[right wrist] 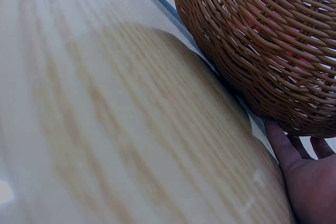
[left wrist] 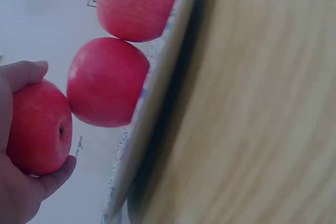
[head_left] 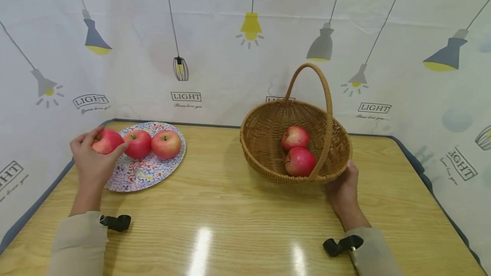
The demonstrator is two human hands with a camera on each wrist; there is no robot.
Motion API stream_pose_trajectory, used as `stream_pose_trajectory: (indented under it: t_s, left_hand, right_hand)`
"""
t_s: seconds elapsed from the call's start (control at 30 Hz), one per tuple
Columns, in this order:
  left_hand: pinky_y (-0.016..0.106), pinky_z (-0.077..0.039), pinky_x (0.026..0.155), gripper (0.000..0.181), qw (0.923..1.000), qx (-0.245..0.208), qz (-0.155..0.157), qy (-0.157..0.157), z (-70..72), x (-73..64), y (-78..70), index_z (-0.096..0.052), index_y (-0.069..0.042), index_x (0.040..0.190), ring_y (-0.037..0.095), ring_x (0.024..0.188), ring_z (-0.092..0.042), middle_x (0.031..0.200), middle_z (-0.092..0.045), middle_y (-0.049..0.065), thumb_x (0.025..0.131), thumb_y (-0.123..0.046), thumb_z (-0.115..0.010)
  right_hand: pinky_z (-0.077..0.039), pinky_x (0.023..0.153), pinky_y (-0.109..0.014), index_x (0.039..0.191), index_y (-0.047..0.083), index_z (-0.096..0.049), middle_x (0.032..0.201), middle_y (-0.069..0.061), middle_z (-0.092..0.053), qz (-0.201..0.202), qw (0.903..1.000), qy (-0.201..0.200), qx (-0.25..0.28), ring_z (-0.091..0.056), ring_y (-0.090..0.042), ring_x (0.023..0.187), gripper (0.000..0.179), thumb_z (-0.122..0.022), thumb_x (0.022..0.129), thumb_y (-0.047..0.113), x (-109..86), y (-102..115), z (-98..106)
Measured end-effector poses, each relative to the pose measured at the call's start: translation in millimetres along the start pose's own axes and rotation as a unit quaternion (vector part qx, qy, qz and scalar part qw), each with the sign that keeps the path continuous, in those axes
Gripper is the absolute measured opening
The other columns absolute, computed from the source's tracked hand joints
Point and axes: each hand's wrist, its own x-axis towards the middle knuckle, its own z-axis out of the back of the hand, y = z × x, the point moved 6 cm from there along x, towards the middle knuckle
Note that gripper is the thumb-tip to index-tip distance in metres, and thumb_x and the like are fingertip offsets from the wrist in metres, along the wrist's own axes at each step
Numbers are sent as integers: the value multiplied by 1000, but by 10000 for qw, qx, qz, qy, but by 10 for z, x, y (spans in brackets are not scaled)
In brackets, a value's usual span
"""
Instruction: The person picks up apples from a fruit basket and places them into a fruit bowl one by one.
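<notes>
At the left of the frame, an apple sits over the patterned plate's left side, the left grip's fingers and thumb closed around it. Two more apples lie beside it. At right, the right grip holds a wicker basket containing two apples, above the counter.

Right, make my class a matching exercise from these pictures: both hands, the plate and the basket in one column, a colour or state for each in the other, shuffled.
1. Left hand
2. Right hand
3. Plate
4. Basket

A. White with coloured squiggles
B. Gripping an apple
C. Brown, with an arched handle
D. Touching the basket

Pairs: 1-B, 2-D, 3-A, 4-C
</notes>
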Motion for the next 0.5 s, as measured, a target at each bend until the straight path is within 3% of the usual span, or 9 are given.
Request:
stream_pose_trajectory:
  t_s: [0.27,0.5]
  left_hand:
    - [45,-39,119,74,9987,-207,404,-230,22,39,158,-44,-29,153,21,146,-30,157,-22,1,87,-30,-77]
    - [48,-41,118,77,9984,47,550,-73,20,42,314,-36,-25,157,25,145,-31,163,-23,5,90,-36,-71]
  right_hand:
    - [-26,118,-35,161,34,-15,163,2,-20,-16,10000,-50,-71,-19,-19,152,75,-33,94,61,2,-10,6]
    - [-29,116,-33,161,33,-16,162,2,-22,41,10000,-58,-46,-21,-18,152,74,-34,95,61,-4,-24,11]
